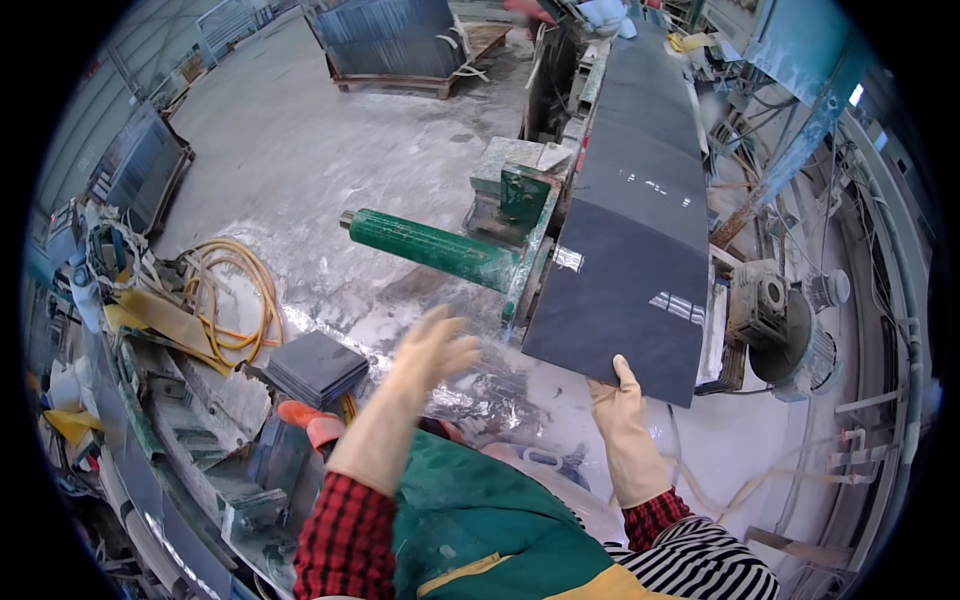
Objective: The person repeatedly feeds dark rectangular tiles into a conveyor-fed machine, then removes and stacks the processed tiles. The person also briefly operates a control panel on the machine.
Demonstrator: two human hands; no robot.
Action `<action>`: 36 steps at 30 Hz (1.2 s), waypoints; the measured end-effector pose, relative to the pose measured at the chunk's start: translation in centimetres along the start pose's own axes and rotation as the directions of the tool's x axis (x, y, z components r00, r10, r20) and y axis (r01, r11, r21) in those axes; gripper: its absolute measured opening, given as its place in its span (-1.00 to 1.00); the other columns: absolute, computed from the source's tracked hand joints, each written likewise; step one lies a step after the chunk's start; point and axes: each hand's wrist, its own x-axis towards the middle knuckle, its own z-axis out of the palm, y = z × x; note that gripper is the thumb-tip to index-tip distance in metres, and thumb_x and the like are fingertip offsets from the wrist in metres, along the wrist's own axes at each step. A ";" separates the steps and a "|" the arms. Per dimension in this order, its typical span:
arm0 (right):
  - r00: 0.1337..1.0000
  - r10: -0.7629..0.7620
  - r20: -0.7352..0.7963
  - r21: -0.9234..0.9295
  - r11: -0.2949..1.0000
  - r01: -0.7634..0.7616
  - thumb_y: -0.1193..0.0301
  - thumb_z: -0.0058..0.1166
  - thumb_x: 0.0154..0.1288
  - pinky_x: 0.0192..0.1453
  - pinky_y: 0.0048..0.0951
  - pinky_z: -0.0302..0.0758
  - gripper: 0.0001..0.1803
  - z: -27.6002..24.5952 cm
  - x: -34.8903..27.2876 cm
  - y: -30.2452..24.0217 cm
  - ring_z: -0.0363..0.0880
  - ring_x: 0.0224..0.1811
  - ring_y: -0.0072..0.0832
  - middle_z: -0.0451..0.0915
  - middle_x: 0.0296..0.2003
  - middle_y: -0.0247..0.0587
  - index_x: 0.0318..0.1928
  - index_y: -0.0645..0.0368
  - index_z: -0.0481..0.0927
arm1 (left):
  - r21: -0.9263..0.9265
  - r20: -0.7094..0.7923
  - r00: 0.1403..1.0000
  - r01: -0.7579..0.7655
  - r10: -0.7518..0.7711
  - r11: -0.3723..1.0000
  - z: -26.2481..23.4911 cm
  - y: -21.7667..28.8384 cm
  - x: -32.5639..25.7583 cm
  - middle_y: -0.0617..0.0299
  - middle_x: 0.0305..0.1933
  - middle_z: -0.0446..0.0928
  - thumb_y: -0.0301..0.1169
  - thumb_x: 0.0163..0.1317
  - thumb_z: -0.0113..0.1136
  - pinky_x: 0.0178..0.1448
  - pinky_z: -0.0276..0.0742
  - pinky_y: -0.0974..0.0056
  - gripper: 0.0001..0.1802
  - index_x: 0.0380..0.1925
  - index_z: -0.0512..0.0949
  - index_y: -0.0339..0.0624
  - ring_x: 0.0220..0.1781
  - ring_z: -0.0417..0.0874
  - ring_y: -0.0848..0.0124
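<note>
A long dark polished stone slab (633, 250) lies on a machine bed and runs away from me toward the far end. My right hand (622, 405), in a pale rubber glove, grips the slab's near edge from below with the thumb up on its face. My left hand (430, 350), also gloved, is raised in the air with fingers spread, holding nothing, just left of the slab's near corner and in front of a green roller arm (430, 246).
A stack of dark square tiles (316, 366) and coiled yellow hoses (238, 300) lie on the wet floor at left. An electric motor (790, 325) sits right of the slab. Stone slabs on a pallet (390, 40) stand at the far end.
</note>
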 end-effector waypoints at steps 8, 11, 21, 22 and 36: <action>0.997 0.075 0.013 0.084 0.994 -0.076 0.54 0.12 0.34 0.18 0.06 0.64 -0.63 0.7 -0.3 -0.8 0.57 0.14 -0.12 0.52 0.13 -0.04 0.13 0.32 0.44 | -0.003 -0.640 0.641 -0.553 0.423 0.833 -32.2 -3.8 -16.1 0.15 0.03 0.50 -0.23 0.42 0.14 0.06 0.54 0.25 -0.55 0.15 0.41 -0.31 0.00 0.56 0.34; 0.992 0.120 0.048 0.064 0.990 -0.122 0.50 0.09 0.36 0.19 0.08 0.63 -0.65 0.6 0.5 -0.2 0.56 0.17 -0.08 0.52 0.14 -0.01 0.12 0.30 0.45 | 0.371 -0.837 0.283 -0.336 0.469 0.866 -51.7 -10.4 -29.2 -0.05 0.07 0.55 -0.23 0.40 0.14 0.08 0.56 0.20 -0.41 0.28 0.34 -0.42 0.02 0.58 0.22; 0.993 0.120 -0.005 -0.004 0.993 -0.120 0.40 0.09 0.32 0.25 0.09 0.58 -0.68 2.3 0.6 -0.4 0.59 0.14 -0.08 0.59 0.08 -0.03 0.05 0.22 0.49 | 0.468 -0.641 -0.194 0.668 0.742 0.579 -45.3 -19.4 -45.3 -0.19 0.05 0.59 -0.24 0.38 0.15 0.24 0.48 0.05 -0.57 0.08 0.53 -0.38 0.10 0.61 -0.03; 0.993 0.112 -0.032 -0.007 0.994 -0.112 0.39 0.09 0.32 0.26 0.09 0.57 -0.69 2.8 0.6 -0.2 0.60 0.13 -0.07 0.60 0.06 -0.02 0.04 0.23 0.49 | 0.476 -0.648 -0.143 0.691 0.748 0.543 -45.3 -20.2 -45.7 -0.19 0.04 0.60 -0.26 0.40 0.12 0.24 0.48 0.05 -0.59 0.07 0.53 -0.39 0.09 0.61 -0.03; 0.987 0.156 0.043 -0.447 0.886 -0.121 -0.02 0.14 0.38 0.36 -0.01 0.48 -0.27 -0.1 0.7 -1.2 0.48 0.29 0.02 0.45 0.27 0.15 0.29 0.32 0.40 | 0.634 -0.267 -0.019 0.749 0.964 0.190 -44.3 -23.7 -44.7 -0.12 -0.01 0.61 -0.35 0.38 0.11 0.20 0.49 0.00 -0.68 0.00 0.58 -0.34 0.06 0.59 -0.04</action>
